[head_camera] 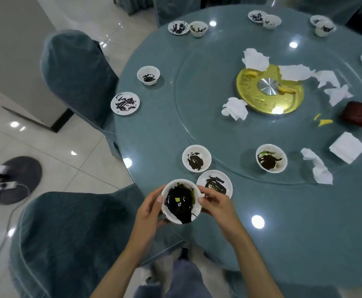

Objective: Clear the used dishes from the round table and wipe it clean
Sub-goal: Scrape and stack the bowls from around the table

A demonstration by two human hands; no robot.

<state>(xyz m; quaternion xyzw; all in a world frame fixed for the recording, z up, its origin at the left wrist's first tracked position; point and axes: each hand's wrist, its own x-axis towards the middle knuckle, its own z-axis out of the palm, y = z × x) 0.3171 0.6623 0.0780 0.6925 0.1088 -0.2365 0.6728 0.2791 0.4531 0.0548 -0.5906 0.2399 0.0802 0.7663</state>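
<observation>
Dishes ring the table (283,222): far left, a plate (125,103) smeared black, and near it a bowl (148,75) with dark dregs. At the table's near edge the left hand (148,208) and right hand (215,204) hold a white bowl (181,201) between them, each grip curled round its rim (black sauce inside, one green fleck). Rightward sit a stained bowl (196,158), a streaked plate (214,185) and a sauce-caked bowl (271,158).

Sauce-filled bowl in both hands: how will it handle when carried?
The bowl looks like glazed white ceramic: probably rigid, breakable, slick. Its dark sauce streaks over the near rim, so tilting likely spills more. With left hand and right hand on opposite sides, probably steady.
</observation>
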